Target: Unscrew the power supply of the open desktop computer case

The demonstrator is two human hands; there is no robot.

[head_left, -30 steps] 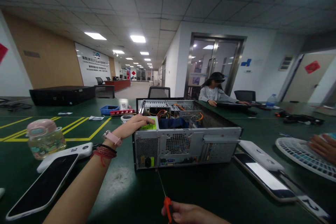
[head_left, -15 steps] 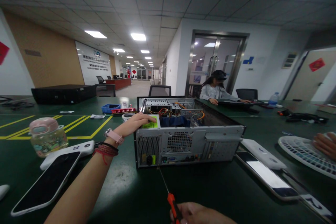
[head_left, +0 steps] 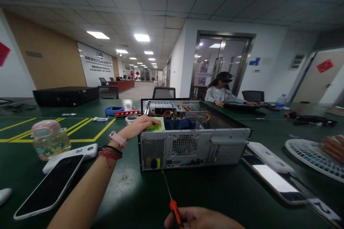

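An opened computer case (head_left: 223, 150) lies on the green table with its back panel facing me. My left hand (head_left: 141, 126) rests flat on the power supply (head_left: 158, 126) with the yellow-green label, at the case's left corner, fingers extended. Below the case, my right hand (head_left: 199, 218) grips a red-and-black screwdriver (head_left: 174, 207). Its long shaft points up and away, the tip at the lower edge of the back panel near the power socket. Wires and a dark blue part show inside the case.
A phone (head_left: 51, 186), a white device and a pink-lidded bottle (head_left: 49, 139) are on the left. To the right lie another phone (head_left: 274, 179) and a white fan grille (head_left: 309, 157) beside another person's hand. A blue tray (head_left: 113, 111) stands behind; a person sits across.
My right hand has shifted slightly left and its grip on the screwdriver handle has changed a little. My left hand stays on the power supply.
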